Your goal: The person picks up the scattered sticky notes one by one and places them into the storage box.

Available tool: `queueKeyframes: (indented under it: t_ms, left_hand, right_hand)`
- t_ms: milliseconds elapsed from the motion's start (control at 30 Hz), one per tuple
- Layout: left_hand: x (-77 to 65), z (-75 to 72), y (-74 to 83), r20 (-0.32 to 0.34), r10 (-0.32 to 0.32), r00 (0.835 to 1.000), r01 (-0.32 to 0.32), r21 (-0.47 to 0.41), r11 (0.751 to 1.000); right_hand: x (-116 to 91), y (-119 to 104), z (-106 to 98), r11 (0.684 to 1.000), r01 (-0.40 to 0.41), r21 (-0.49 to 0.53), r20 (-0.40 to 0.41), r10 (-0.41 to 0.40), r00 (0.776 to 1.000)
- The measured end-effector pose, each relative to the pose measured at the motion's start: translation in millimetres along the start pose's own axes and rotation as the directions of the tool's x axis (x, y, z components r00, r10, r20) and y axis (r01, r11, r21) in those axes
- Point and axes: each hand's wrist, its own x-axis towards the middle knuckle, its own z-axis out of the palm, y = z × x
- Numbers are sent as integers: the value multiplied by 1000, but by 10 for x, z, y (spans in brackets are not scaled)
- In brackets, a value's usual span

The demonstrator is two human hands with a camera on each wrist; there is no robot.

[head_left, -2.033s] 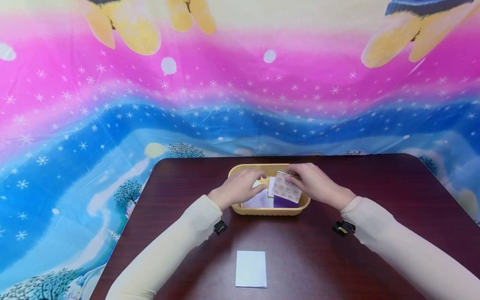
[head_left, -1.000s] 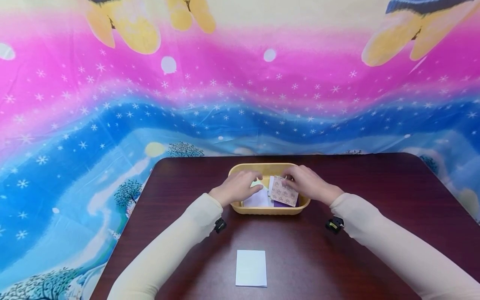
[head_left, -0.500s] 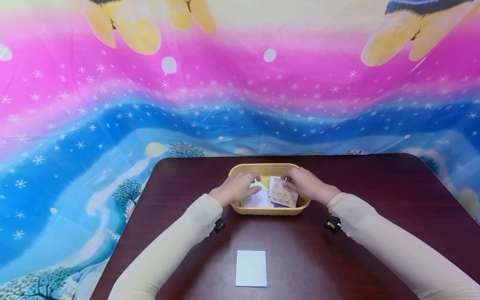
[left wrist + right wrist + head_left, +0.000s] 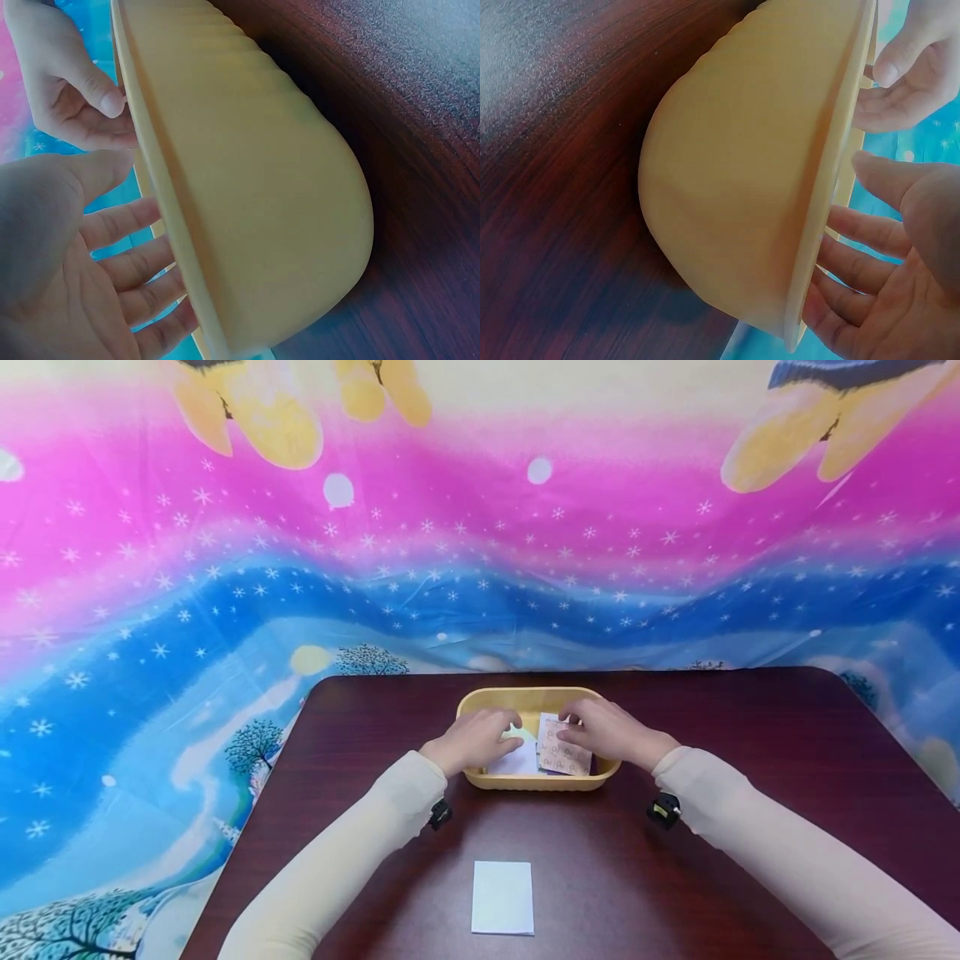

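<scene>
A yellow oval basket sits near the table's back edge. Inside its right half lies a pinkish square of paper with a repeated print, partly over a white sheet. White paper covers the left half, with a pale green piece behind it. My right hand hovers over the patterned square, its thumb and fingers apart in the right wrist view. At the basket's left side, my left hand reaches over the rim with fingers spread and nothing between them. Fingertips of both hands are hidden behind the rim in the wrist views.
A white rectangular pad or folded sheet lies on the dark wooden table near the front. Behind the table hangs a printed cloth in pink and blue. Each wrist carries a small black camera.
My right hand has moved down and left, lowering the patterned square from a raised tilt into the basket, and its fingers have come off it. The left hand has barely moved.
</scene>
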Motion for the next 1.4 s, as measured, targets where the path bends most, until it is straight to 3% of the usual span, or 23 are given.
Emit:
queueKeyframes:
  t_ms: [1400]
  left_hand:
    - [-94,-127,65,-28,-1,1000,0,-44,999]
  right_hand:
    - [-72,-194,-85,999,43,-19,-101,-44,994]
